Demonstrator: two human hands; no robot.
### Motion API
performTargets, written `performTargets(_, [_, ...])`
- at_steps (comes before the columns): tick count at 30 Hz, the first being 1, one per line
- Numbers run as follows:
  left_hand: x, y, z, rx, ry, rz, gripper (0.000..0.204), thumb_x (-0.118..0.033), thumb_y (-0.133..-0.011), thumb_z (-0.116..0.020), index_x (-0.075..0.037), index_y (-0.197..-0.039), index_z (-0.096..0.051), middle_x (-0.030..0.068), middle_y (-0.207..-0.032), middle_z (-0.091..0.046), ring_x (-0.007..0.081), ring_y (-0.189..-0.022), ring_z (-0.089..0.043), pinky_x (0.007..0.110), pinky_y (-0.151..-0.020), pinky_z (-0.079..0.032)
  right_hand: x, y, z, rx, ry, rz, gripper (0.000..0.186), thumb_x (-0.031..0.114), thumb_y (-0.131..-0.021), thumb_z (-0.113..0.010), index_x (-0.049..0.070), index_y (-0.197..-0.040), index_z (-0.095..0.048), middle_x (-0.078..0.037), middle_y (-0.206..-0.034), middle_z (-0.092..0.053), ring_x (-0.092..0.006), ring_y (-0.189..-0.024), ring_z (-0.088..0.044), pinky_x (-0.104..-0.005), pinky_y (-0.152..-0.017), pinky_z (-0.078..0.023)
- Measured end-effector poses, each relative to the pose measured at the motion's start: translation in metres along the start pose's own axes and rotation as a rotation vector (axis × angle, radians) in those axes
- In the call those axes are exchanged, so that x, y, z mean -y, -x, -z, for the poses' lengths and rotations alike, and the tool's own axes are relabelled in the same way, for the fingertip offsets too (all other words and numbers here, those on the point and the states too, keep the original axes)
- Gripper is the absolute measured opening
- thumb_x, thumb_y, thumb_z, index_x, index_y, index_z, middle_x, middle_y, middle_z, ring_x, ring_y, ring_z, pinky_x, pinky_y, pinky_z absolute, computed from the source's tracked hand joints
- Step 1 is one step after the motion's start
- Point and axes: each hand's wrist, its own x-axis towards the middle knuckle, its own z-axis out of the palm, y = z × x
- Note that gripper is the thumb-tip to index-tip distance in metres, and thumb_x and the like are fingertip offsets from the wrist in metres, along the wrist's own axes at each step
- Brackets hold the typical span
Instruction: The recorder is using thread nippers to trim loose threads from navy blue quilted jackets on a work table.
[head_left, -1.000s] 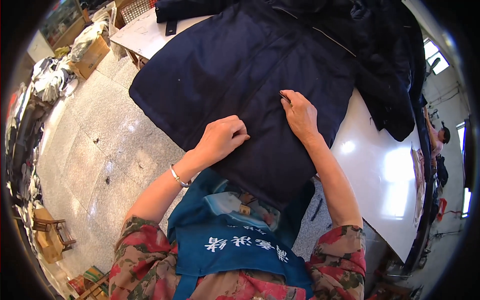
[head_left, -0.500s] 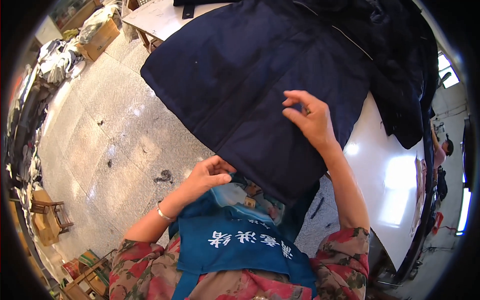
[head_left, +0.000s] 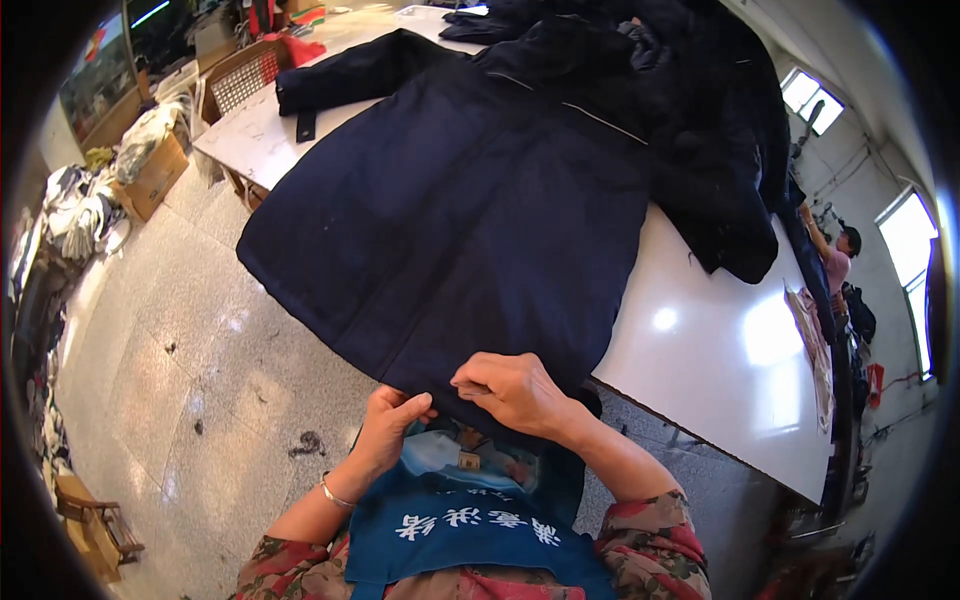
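A long dark navy coat [head_left: 470,220] lies spread over a white table, its lower end hanging over the near edge toward me. My left hand [head_left: 388,430] is closed on the coat's hem, thumb on top and fingers under the cloth. Just to the right, my right hand [head_left: 520,395] is held over the hem with thumb and fingers pressed together. Anything in that pinch is hidden or too small to make out. Beneath the hem shows my blue apron [head_left: 460,510].
The white tabletop [head_left: 720,340] shows to the right of the coat. More dark garments [head_left: 700,90] are heaped at the far side. At far left are a cardboard box [head_left: 150,180] and a wooden stool [head_left: 95,520]. Another person [head_left: 838,260] stands at far right.
My right hand has come down from above the middle of the coat to the hem beside my left hand. The left hand stays on the hem. The view has tilted up, showing more of the table.
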Motion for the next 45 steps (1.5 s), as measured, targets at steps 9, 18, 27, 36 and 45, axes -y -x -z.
performTargets(9, [0.022,0.008,-0.024,0.338,-0.189,0.244,0.053,-0.023,-0.081,-0.076,0.003,-0.122,-0.054,0.0077,-0.112,-0.062,0.0153,-0.104,-0.058,0.031,-0.093,-0.045,0.003,0.17,0.057,-0.16,0.027,-0.896,0.018,0.017,-0.083,-0.065,0.001,-0.09,-0.064,-0.011,-0.075,-0.066,-0.0218,-0.072,-0.065,-0.0314,-0.067,-0.048])
performTargets(18, [-0.01,-0.017,-0.071,0.132,0.056,0.145,0.037,-0.012,-0.088,-0.066,-0.006,-0.122,-0.053,0.0012,-0.112,-0.06,0.0109,-0.097,-0.058,0.026,-0.081,-0.048,0.0,0.191,0.016,-0.676,-0.108,-0.9,0.013,0.009,-0.086,-0.062,-0.002,-0.093,-0.063,-0.005,-0.078,-0.064,-0.0084,-0.072,-0.059,-0.0233,-0.066,-0.046])
performTargets(27, [-0.022,-0.017,-0.078,0.119,0.19,0.129,0.035,-0.016,-0.091,-0.061,-0.004,-0.123,-0.052,0.0058,-0.121,-0.06,0.0192,-0.111,-0.059,0.036,-0.094,-0.05,0.023,0.134,-0.007,-0.696,-0.339,-0.669,0.016,-0.001,-0.082,-0.066,0.001,-0.098,-0.063,-0.002,-0.087,-0.065,-0.0035,-0.073,-0.054,-0.018,-0.068,-0.044])
performTargets(36, [-0.02,0.003,-0.099,0.243,0.324,0.132,0.033,-0.017,-0.097,-0.051,0.002,-0.124,-0.048,0.013,-0.124,-0.056,0.023,-0.115,-0.055,0.039,-0.101,-0.044,0.038,0.082,-0.029,-0.683,-0.207,-0.353,0.027,0.0,-0.072,-0.076,0.003,-0.095,-0.064,-0.002,-0.083,-0.064,-0.0038,-0.057,-0.048,-0.0188,-0.05,-0.037])
performTargets(45, [-0.025,-0.001,-0.1,0.171,0.378,0.112,0.037,-0.014,-0.096,-0.053,0.002,-0.129,-0.043,0.0114,-0.13,-0.053,0.0229,-0.122,-0.051,0.039,-0.105,-0.04,0.014,0.171,-0.013,-0.214,0.027,-0.736,0.012,0.011,-0.08,-0.067,0.001,-0.088,-0.064,-0.012,-0.078,-0.065,-0.0217,-0.069,-0.065,-0.0316,-0.063,-0.049])
